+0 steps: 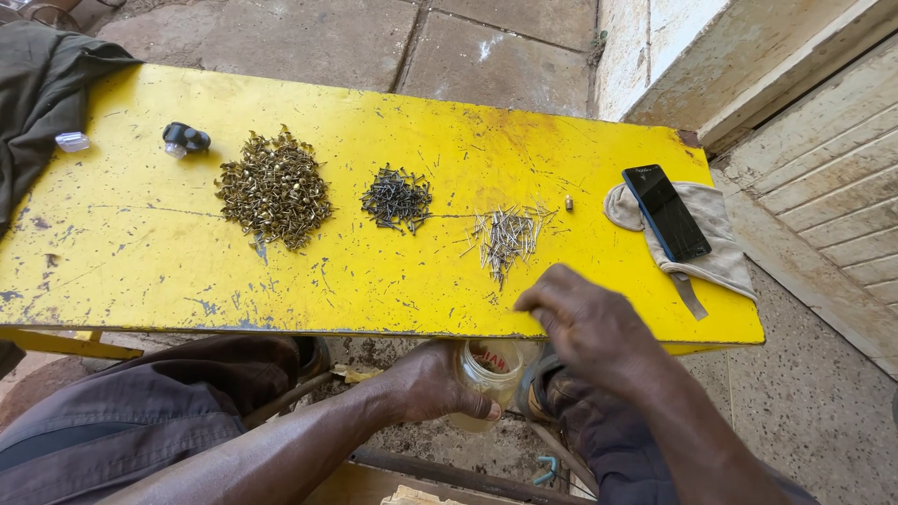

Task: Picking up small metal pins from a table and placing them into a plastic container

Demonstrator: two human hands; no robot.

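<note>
My left hand [432, 385] grips a clear glass jar [486, 369] held just below the front edge of the yellow table [140, 252]. Its mouth faces up. My right hand [589, 323] hovers over the jar's mouth and the table edge with fingers curled together; whether it holds anything is hidden. On the table just beyond that hand lies a pile of thin silver nails [505, 238]. Further left are a pile of small dark nails [398, 198] and a larger pile of brass-coloured tacks [274, 190].
A dark phone [666, 212] rests on a beige cloth [720, 252] at the table's right end. A small black object [185, 137] and a dark garment [42, 93] lie at the left. One single brass piece [569, 202] sits near the silver nails. A wall stands right.
</note>
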